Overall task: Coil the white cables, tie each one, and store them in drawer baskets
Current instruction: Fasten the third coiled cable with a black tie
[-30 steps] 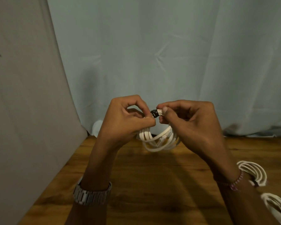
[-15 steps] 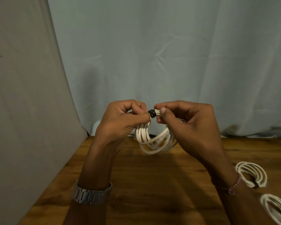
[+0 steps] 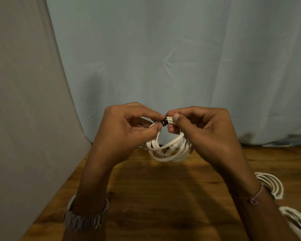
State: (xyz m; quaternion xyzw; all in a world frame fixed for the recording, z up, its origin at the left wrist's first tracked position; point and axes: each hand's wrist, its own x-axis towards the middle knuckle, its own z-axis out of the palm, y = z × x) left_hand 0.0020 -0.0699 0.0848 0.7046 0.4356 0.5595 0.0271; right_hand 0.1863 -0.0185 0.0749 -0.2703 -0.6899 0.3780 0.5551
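While both hands were raised above the wooden table, the left hand pinched the black tie at the top of the white cable coil between thumb and forefinger, its other fingers curled. The right hand gripped the bundled strands just beside the tie, thumb on top and fingers curled beneath. Compared with a second earlier, the left hand had drawn slightly away from the coil, so that more of the hanging loops showed between the hands; the tie itself had kept its place at the top of the bundle. This suggests that the tie was being wound or cinched, with fastening near its end but not finished. Two further coils lay on the table at the right, behind the right wrist; one seemed to carry a dark tie. No drawer basket was in view, so storing remained to be done.
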